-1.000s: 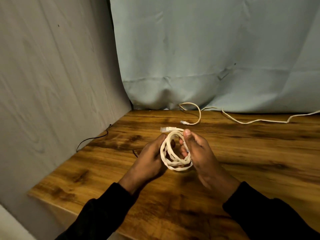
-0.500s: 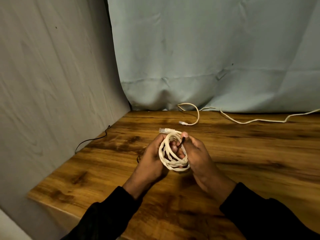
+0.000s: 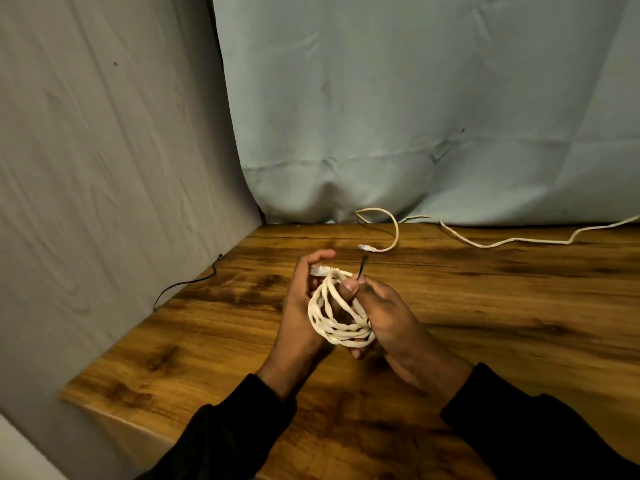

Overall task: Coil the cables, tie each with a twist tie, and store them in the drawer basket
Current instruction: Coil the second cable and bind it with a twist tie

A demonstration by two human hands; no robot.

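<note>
Right, both hands are together above the worktop (image 3: 519,306): the left hand (image 3: 301,306) cups the white coil (image 3: 337,317) with its plug (image 3: 320,270) under the thumb, while the right hand (image 3: 388,317) grips the coil's other side and pinches a black tie (image 3: 362,268) that sticks upward. Beyond them a second cable (image 3: 485,242) lies loose along the curtain (image 3: 415,116). A thin black wire (image 3: 187,282) trails at the left wall.

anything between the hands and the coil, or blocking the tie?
Nothing visible. Both hands, left and right, already hold the coiled white cable; the right pinches the black twist tie at its top. The drawer basket isn't in view.
</note>
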